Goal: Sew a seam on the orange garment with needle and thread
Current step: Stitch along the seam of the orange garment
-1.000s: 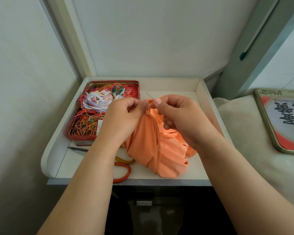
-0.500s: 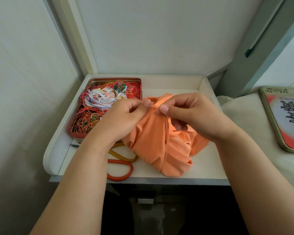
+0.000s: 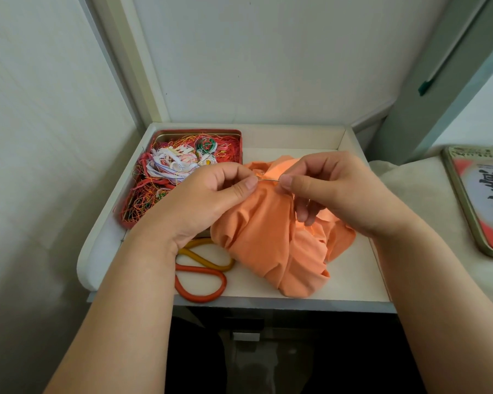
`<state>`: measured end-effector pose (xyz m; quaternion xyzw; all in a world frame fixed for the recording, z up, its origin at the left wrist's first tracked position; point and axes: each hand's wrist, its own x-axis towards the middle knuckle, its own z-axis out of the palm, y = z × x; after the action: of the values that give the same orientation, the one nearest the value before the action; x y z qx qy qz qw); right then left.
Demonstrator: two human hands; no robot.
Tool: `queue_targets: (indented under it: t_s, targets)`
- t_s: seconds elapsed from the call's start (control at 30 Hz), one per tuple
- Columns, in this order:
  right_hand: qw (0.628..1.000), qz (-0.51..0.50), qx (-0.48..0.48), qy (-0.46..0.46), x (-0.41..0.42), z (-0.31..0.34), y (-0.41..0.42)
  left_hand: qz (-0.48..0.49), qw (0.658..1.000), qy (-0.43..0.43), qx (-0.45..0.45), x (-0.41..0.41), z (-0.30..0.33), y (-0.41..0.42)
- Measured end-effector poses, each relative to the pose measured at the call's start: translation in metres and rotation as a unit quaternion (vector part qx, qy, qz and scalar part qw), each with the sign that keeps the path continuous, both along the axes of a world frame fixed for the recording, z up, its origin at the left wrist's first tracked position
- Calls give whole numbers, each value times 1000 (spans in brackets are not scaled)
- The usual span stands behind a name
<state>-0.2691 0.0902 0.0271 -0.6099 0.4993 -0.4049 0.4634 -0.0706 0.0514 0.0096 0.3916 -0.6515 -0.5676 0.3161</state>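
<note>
A white tray-like shelf with raised side walls sits in a corner between pale walls, and it carries everything in play. The largest thing on it is the orange garment, bunched into a loose heap that runs from the middle of the shelf down to its front edge, a little toward the right side; its top fold is lifted up between the two hands. In the back left corner of the shelf stands an open red tin filled with a tangle of coloured threads, mostly orange, red and white with some green. Near the front left edge lie scissors, of which only the handles show, one loop orange-red and one yellow; their blades are hidden beneath the left forearm. The yellow loop touches the garment's lower left fold.

The left hand is curled over the raised fold, pinching the cloth between thumb and forefinger right where the seam is worked. The right hand faces it, thumb and forefinger pinching the needle, which lies almost level between the two thumbs with its tip at the fabric by the left thumb; the other right fingers curl under into the cloth. A wisp of orange thread shows at the fold just above the needle.

Off the shelf, at the right, a rectangular tin lid with printed characters rests on a cream cloth.
</note>
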Motion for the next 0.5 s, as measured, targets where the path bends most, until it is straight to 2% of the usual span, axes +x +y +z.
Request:
queue_targets:
  t_s: [0.2, 0.5]
  targets:
    - [999, -23, 0, 44, 6, 1, 2, 36, 991, -73, -104, 1, -2, -3]
    - [994, -60, -5, 89, 9, 2, 3, 83, 974, -118, -172, -3, -6, -5]
